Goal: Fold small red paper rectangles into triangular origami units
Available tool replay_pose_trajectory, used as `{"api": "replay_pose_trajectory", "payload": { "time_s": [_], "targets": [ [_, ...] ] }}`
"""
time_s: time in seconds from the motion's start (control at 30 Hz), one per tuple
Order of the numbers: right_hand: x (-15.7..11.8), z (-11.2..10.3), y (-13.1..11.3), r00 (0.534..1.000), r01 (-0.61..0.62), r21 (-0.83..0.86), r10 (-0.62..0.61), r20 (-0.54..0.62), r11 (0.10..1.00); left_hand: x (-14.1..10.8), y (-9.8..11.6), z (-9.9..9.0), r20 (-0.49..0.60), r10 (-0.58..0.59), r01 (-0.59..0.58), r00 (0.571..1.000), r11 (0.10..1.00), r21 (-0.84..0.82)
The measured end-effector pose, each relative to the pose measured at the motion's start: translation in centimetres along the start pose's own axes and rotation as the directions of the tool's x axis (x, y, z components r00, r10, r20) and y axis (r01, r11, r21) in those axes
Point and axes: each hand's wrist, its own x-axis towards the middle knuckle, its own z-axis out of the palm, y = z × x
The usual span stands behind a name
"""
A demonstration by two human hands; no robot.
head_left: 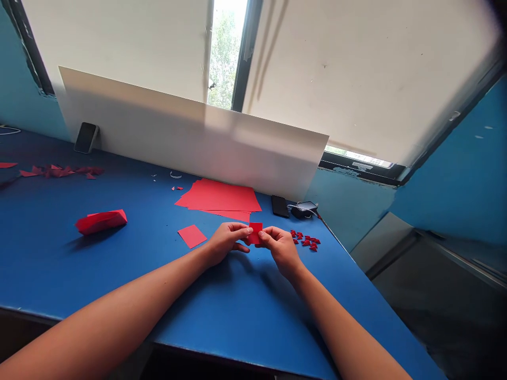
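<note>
Over a blue table, the left hand and right hand pinch opposite sides of a small red paper, seemingly to steady it, with red pieces grouped near the right hand, perhaps for tidiness.

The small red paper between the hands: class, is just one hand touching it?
No, the left hand and the right hand both pinch the small red paper, one at each side.

Thumbs hide the red piece — partly.
</note>
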Motion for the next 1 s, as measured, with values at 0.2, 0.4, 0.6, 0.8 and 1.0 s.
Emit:
{"api": "replay_pose_trajectory", "payload": {
  "time_s": [0.2, 0.4, 0.6, 0.8, 1.0],
  "targets": [
    [-0.16, 0.12, -0.23, 1.0, 0.004, -0.029, -0.004, 0.019, 1.0, -0.06, 0.1, 0.04, -0.034, 0.009, -0.008, 0.999, 0.999, 0.042],
    [0.01, 0.29, 0.26, 1.0, 0.004, -0.002, -0.004, 0.001, 1.0, 0.09, -0.31, -0.1, -0.022, 0.01, -0.01, 1.0, 1.0, -0.026],
    [0.05, 0.05, 0.15, 1.0, 0.018, -0.009, -0.018, -0.005, 1.0, 0.03, 0.07, -0.05, 0.0, 0.005, -0.005, 1.0, 1.0, -0.027],
    [-0.13, 0.34, -0.16, 1.0, 0.018, 0.001, -0.018, 0.012, 1.0, -0.16, 0.52, 0.32, -0.04, -0.012, 0.012, 0.999, 1.0, -0.019],
    [-0.11, 0.63, -0.09, 1.0, 0.022, 0.026, -0.022, -0.015, 0.999, -0.14, 0.22, 0.54, -0.07, -0.013, 0.006, 0.997, 0.995, -0.103]
  ]
}}
